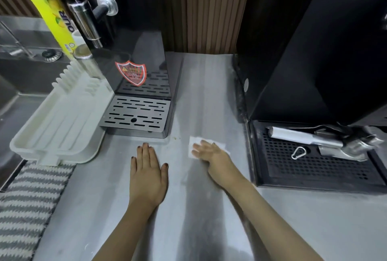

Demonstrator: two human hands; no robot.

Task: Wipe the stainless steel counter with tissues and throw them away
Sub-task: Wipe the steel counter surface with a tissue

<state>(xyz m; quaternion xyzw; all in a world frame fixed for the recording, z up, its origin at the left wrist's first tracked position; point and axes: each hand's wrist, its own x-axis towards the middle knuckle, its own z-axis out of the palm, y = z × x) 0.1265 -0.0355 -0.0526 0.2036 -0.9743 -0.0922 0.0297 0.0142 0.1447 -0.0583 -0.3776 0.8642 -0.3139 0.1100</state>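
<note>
A white tissue lies flat on the stainless steel counter between two black machines. My right hand presses on the tissue with straight fingers and covers most of it. My left hand rests palm down on the bare counter to the left, fingers straight, holding nothing. A few small crumbs lie on the steel just left of the tissue.
A black dispenser with a slotted steel drip tray stands at the left, a black machine with a perforated drip tray at the right. A white drying rack, a striped cloth and a yellow bottle are further left.
</note>
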